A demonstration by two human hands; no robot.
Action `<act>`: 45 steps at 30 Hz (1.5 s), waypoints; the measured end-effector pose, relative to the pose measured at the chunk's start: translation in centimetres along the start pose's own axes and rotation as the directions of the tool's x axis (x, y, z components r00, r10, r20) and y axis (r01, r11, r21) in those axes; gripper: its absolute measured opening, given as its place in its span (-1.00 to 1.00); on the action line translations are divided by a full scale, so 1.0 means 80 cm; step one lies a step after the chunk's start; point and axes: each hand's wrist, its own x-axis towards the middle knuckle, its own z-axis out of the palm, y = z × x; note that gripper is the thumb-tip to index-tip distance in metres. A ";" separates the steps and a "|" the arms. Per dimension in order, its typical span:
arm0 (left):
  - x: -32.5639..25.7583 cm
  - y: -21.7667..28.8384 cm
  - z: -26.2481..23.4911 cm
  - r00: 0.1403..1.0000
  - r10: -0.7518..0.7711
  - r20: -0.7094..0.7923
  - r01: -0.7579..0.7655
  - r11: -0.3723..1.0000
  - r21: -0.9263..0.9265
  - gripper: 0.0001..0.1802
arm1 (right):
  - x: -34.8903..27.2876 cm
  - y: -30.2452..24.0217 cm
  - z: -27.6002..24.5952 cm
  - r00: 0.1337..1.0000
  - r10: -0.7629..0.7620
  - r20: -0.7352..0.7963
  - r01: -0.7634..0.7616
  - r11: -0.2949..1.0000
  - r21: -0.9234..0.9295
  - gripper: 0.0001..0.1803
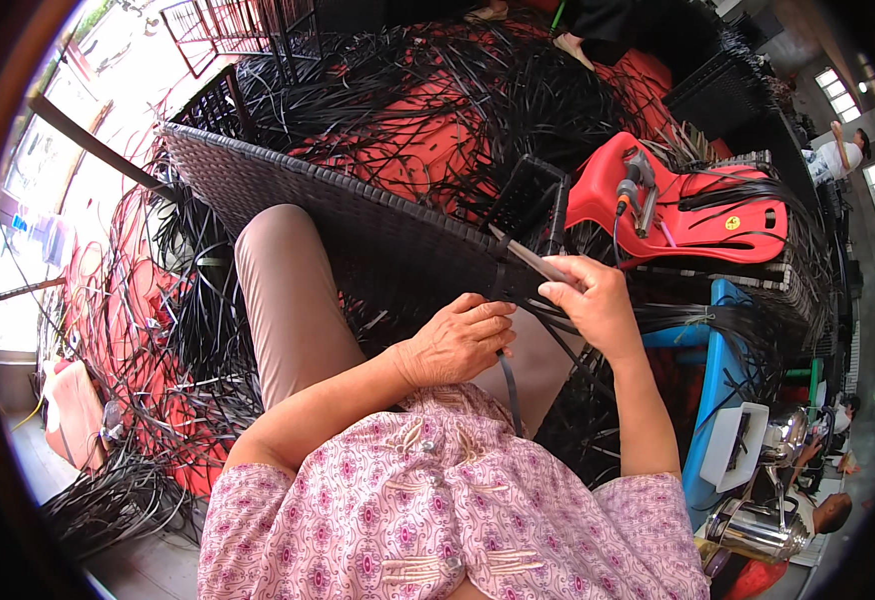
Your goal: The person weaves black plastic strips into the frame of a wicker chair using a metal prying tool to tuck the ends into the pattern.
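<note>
A black woven wicker panel (343, 185) stretches across my knees, its edge running from upper left down to the right. My right hand (598, 308) is closed round a long, narrow grey tool with a pointed tip (530, 258), which lies against the panel's right end. I cannot make out its exact kind. Just left of it, my left hand (461, 340) is closed on a flat black plastic strip (512, 395), whose tail hangs down in front of my shirt. Part of this strip is hidden behind the fingers.
Loose black strips (358, 110) lie tangled over a red floor covering. At right, a power tool (638, 190) rests on a red plastic chair (708, 215). Nearby are a blue plastic frame (723, 370), a white tray (736, 447) and a metal kettle (758, 530). Other people are farther off.
</note>
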 end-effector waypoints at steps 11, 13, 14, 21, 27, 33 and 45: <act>-0.004 -0.006 -0.009 1.000 0.006 0.002 -0.006 1.000 -0.005 -0.67 | 0.085 0.024 -0.134 0.900 0.042 0.433 -0.403 0.458 0.793 -0.69; -0.010 -0.007 -0.010 1.000 -0.006 0.005 0.006 1.000 -0.005 -0.67 | 0.070 -0.017 -0.142 0.905 0.074 0.420 -0.382 0.579 0.720 -0.52; -0.012 -0.005 -0.011 1.000 -0.013 0.007 0.013 1.000 -0.005 -0.67 | 0.065 -0.032 -0.151 0.893 -0.001 0.450 -0.393 0.487 0.780 -0.51; -0.006 -0.009 -0.013 0.999 0.027 0.031 -0.025 0.999 -0.036 -0.68 | 0.050 -0.053 -0.314 0.969 0.248 -0.014 -0.246 0.964 0.105 -0.50; -0.011 -0.012 -0.006 1.000 0.029 -0.004 -0.029 0.999 -0.026 -0.74 | 0.118 0.011 -0.454 0.969 0.198 -0.149 -0.045 0.733 0.679 -0.59; -0.017 -0.007 -0.004 0.995 0.067 0.076 -0.062 0.996 -0.064 -0.79 | 0.158 0.061 -0.467 0.825 0.453 -0.338 -0.544 0.799 -0.256 -0.72; -0.005 0.000 -0.008 0.991 0.131 -0.017 -0.132 0.989 -0.064 -0.74 | 0.069 -0.039 -0.055 0.968 0.176 0.177 -0.201 0.970 0.135 -0.89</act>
